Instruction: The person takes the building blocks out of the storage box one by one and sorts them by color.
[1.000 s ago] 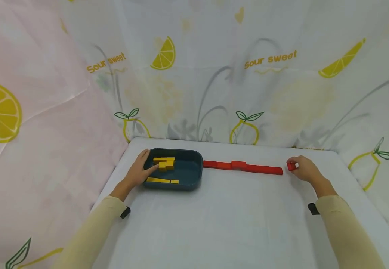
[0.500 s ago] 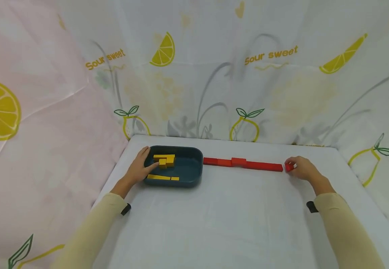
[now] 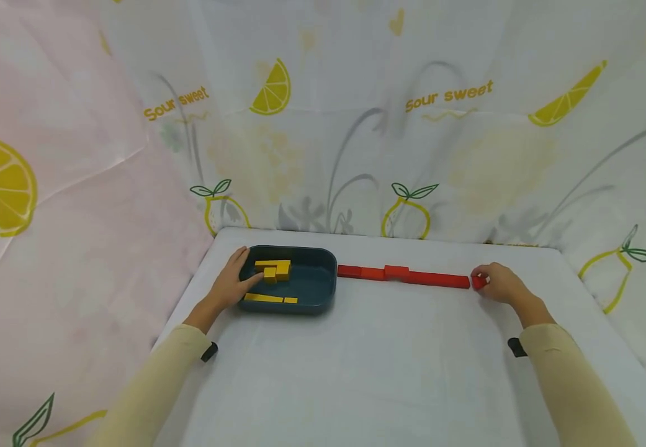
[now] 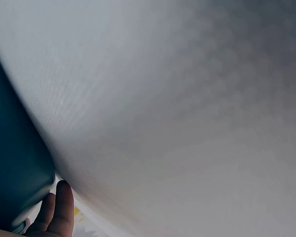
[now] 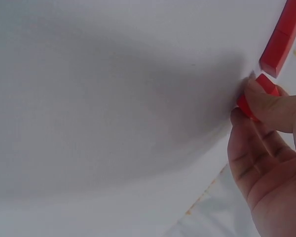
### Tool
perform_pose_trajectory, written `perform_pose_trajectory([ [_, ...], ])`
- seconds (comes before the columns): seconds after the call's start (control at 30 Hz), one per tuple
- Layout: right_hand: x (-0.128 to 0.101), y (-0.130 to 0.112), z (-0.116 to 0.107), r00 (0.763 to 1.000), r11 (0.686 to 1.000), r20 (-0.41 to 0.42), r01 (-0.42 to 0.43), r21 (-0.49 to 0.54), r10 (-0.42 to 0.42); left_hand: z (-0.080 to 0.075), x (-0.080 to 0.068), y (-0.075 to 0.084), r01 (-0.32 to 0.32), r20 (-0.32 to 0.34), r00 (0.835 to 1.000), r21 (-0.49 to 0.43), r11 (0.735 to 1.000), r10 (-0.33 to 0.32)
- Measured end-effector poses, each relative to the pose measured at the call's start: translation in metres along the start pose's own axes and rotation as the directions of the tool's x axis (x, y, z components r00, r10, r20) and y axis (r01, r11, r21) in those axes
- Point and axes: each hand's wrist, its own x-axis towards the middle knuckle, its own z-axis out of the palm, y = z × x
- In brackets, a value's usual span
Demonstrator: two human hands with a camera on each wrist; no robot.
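Note:
At the left end of a dark blue tray [image 3: 313,284], my left hand [image 3: 229,284] holds the rim, fingers along the outside and thumb reaching in beside a yellow cube [image 3: 269,275]. The left wrist view shows two fingertips [image 4: 64,207] against the tray's outer wall [image 4: 19,143]. My right hand [image 3: 502,284] pinches a small red block [image 3: 478,283] between thumb and fingers, close to the right end of a row of red blocks [image 3: 437,280]. In the right wrist view a narrow gap separates the pinched block [image 5: 267,85] from the row's end block [image 5: 275,54].
Other yellow blocks [image 3: 283,269] and thin yellow strips [image 3: 264,298] lie in the tray. The red row runs from the tray's right side across the white table [image 3: 356,372]. A lemon-print curtain [image 3: 323,143] hangs behind and at the sides.
My right hand has moved slightly left and lowered the small red block toward the row's right end. The left hand and tray have stayed in place.

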Motion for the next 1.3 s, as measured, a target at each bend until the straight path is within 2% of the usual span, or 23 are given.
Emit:
perform_pose_trajectory([
  [0.17, 0.003, -0.001, 0.002, 1.0, 1.0, -0.005, 0.006, -0.01, -0.006, -0.001, 0.001, 0.0, 0.008, 0.01, 1.0, 0.008, 1.0, -0.008],
  [0.3, 0.006, -0.002, 0.003, 1.0, 1.0, 0.018, -0.021, 0.002, 0.021, -0.001, 0.001, -0.001, 0.007, 0.009, 1.0, 0.009, 1.0, -0.007],
  [0.5, 0.008, -0.003, 0.001, 0.982, 0.981, 0.116, -0.163, 0.102, 0.151, -0.002, 0.002, -0.001, 0.01, 0.001, 1.0, -0.004, 1.0, -0.01],
  [0.73, 0.01, -0.001, 0.004, 0.969, 0.961, 0.118, -0.232, 0.151, 0.215, -0.001, 0.003, 0.0, 0.02, 0.007, 1.0, -0.027, 0.999, -0.019],
  [1.3, 0.01, 0.003, 0.017, 0.976, 0.952, 0.057, -0.217, 0.215, 0.21, 0.002, 0.003, -0.005, -0.027, -0.008, 1.0, -0.004, 1.0, 0.027],
])
